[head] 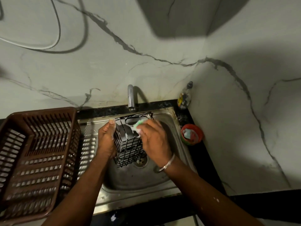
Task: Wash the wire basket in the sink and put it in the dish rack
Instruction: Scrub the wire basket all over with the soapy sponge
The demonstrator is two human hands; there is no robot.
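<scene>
A black wire basket is held tilted over the steel sink, its open rim toward the tap. My left hand grips its left side, thumb up along the rim. My right hand pinches a green and white sponge and presses it against the basket's upper right part. Soap foam clings to the wires near the rim. The brown plastic dish rack stands to the left of the sink and holds nothing that I can see.
A chrome tap rises behind the sink, with no water visibly running. A red bowl with scrubbers sits on the dark counter to the right, and a soap bottle stands in the corner. Marble walls close in behind and on the right.
</scene>
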